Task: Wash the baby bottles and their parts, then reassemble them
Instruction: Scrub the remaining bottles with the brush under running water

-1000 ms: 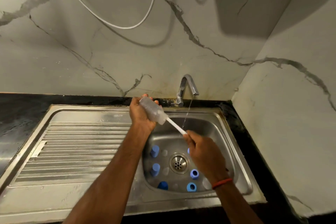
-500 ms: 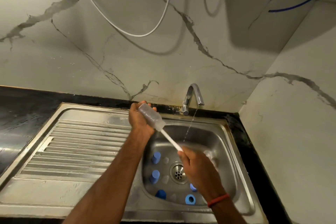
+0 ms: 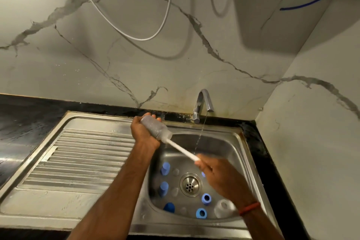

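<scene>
Here, above the sink basin [image 3: 224,139] at its ten o'clock edge, the left hand [image 3: 145,132] wraps its fingers round a clear baby bottle [image 3: 155,129], mouth tilted toward four o'clock. The blurred right hand [image 3: 220,177] grips the white bottle-brush handle [image 3: 182,150], which runs into that mouth. Blue caps [image 3: 165,168] and blue rings [image 3: 206,198] lie around the drain [image 3: 190,184]. The faucet [image 3: 202,103] trickles at twelve.

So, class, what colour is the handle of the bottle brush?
White; the brush handle shows best in the head view, between the baby bottle and the right hand.
</scene>
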Tool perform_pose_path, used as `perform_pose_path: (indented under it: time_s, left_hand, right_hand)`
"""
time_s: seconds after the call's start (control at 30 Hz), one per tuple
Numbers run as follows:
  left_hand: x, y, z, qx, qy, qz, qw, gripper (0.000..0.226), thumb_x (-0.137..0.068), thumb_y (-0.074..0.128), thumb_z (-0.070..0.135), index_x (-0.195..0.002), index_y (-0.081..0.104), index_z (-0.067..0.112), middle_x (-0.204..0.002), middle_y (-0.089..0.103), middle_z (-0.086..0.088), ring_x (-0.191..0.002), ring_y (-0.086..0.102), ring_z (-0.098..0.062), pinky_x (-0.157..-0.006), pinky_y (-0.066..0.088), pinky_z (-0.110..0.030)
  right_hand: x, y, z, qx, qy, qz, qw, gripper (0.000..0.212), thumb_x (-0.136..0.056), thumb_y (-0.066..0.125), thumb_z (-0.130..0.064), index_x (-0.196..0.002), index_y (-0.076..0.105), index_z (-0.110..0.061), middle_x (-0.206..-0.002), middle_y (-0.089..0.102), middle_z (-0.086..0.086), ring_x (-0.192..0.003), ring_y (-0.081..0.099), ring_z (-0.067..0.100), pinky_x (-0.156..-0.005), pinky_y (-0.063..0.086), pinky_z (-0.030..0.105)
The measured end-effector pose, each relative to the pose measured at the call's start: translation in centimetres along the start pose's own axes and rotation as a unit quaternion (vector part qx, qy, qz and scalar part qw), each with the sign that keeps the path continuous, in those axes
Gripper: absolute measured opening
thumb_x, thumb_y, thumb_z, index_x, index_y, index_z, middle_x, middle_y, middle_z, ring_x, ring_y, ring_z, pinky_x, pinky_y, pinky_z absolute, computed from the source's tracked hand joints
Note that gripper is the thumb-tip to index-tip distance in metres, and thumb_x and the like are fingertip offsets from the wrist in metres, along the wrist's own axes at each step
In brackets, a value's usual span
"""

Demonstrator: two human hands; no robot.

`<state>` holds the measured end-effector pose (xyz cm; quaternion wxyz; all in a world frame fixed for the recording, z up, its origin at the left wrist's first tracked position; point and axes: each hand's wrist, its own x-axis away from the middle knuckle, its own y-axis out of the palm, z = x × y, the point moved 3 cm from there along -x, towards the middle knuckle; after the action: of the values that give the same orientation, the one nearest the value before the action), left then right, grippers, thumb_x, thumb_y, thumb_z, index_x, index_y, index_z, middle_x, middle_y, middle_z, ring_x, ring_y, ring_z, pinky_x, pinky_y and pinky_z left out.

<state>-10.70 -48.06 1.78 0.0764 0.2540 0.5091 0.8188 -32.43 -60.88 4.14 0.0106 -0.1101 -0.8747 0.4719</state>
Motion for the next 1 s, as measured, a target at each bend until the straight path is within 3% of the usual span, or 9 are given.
perform_pose_path:
  time_s: [0.13, 0.27, 0.43, 0.5, 0.6, 0.73, 0.83, 0.9, 1.0]
  left_hand:
    - [0.3, 1.4, -1.1, -0.027, 0.004, 0.008, 1.0, 0.033, -0.096, 0.042, 0.038, -0.071, 0.048, 0.018, -0.069, 0.047, -0.002, -0.065, 0.047, -0.016, -0.064, 0.041, -0.03]
    - [0.2, 1.1, -1.6, -0.029, -0.005, 0.016, 0.999, 0.033, -0.097, 0.04, 0.037, -0.069, 0.044, 0.02, -0.067, 0.042, 0.001, -0.062, 0.042, -0.013, -0.061, 0.036, -0.027]
    - [-0.1, 0.2, -1.9, -0.012, 0.013, 0.035, 0.999, 0.031, -0.096, 0.037, 0.037, -0.069, 0.038, 0.022, -0.066, 0.037, 0.002, -0.063, 0.037, -0.013, -0.062, 0.033, -0.027]
    - [0.0, 0.0, -1.8, -0.01, 0.018, 0.051, 0.998, 0.03, -0.096, 0.039, 0.036, -0.07, 0.041, 0.021, -0.067, 0.039, 0.001, -0.063, 0.038, -0.013, -0.062, 0.034, -0.028]
    - [0.6, 0.5, -2.9, -0.003, 0.003, 0.043, 0.999, 0.035, -0.098, 0.037, 0.039, -0.069, 0.041, 0.02, -0.065, 0.038, 0.001, -0.061, 0.038, -0.013, -0.061, 0.033, -0.028]
    - [1.4, 0.7, -4.7, -0.04, -0.025, 0.026, 0.999, 0.038, -0.099, 0.037, 0.041, -0.067, 0.041, 0.021, -0.063, 0.039, 0.002, -0.057, 0.038, -0.012, -0.059, 0.032, -0.027]
    - [1.3, 0.4, -3.6, -0.042, -0.021, 0.013, 0.999, 0.03, -0.094, 0.038, 0.036, -0.067, 0.035, 0.023, -0.066, 0.032, 0.002, -0.057, 0.033, -0.012, -0.059, 0.028, -0.027]
    - [1.4, 0.6, -3.8, -0.03, -0.027, 0.01, 0.999, 0.03, -0.093, 0.038, 0.037, -0.068, 0.037, 0.022, -0.067, 0.033, 0.002, -0.058, 0.035, -0.012, -0.058, 0.03, -0.027]
    - [1.9, 2.2, -4.3, -0.006, -0.029, -0.013, 0.999, 0.028, -0.091, 0.042, 0.037, -0.07, 0.045, 0.018, -0.072, 0.039, 0.0, -0.062, 0.042, -0.014, -0.06, 0.036, -0.027]
  right_hand:
    - [-0.4, -0.8, 2.7, 0.04, 0.013, 0.09, 0.995, 0.033, -0.1, 0.04, -0.049, -0.109, 0.065, -0.029, -0.055, 0.052, -0.005, -0.047, 0.049, 0.009, -0.044, 0.034, 0.016]
    - [1.5, 0.6, 3.3, 0.042, 0.005, 0.036, 0.998, 0.025, -0.102, 0.04, -0.047, -0.11, 0.06, -0.034, -0.064, 0.062, -0.003, -0.055, 0.057, 0.011, -0.048, 0.041, 0.02]
    - [1.4, -2.0, 5.1, 0.084, -0.028, 0.051, 0.995, 0.046, -0.099, 0.031, -0.056, -0.119, 0.062, -0.029, -0.067, 0.061, -0.005, -0.06, 0.058, 0.011, -0.054, 0.047, 0.025]
    - [1.9, -1.7, 5.6, 0.117, -0.025, 0.077, 0.99, 0.055, -0.097, 0.024, -0.061, -0.124, 0.061, -0.029, -0.067, 0.058, -0.008, -0.06, 0.056, 0.009, -0.053, 0.043, 0.022]
    - [2.1, -0.1, 4.3, 0.133, -0.014, 0.062, 0.989, 0.043, -0.101, 0.03, -0.052, -0.131, 0.054, -0.031, -0.069, 0.055, -0.01, -0.06, 0.051, 0.005, -0.052, 0.033, 0.014]
    - [0.9, 0.2, 3.1, 0.114, -0.016, 0.029, 0.993, 0.03, -0.104, 0.036, -0.046, -0.121, 0.057, -0.031, -0.067, 0.05, -0.011, -0.058, 0.049, 0.003, -0.051, 0.034, 0.015]
    - [1.3, -1.4, 4.6, 0.044, -0.038, 0.027, 0.998, 0.044, -0.098, 0.034, -0.058, -0.12, 0.061, -0.031, -0.066, 0.058, -0.007, -0.059, 0.056, 0.008, -0.056, 0.048, 0.028]
    - [1.5, -1.8, 5.8, 0.016, -0.051, 0.027, 0.998, 0.048, -0.096, 0.032, -0.063, -0.116, 0.064, -0.032, -0.062, 0.057, -0.006, -0.057, 0.056, 0.012, -0.056, 0.05, 0.033]
    - [1.3, -0.8, 5.7, -0.101, -0.026, 0.037, 0.994, 0.025, -0.1, 0.045, -0.051, -0.089, 0.065, -0.041, -0.058, 0.051, -0.007, -0.051, 0.047, 0.009, -0.05, 0.043, 0.029]
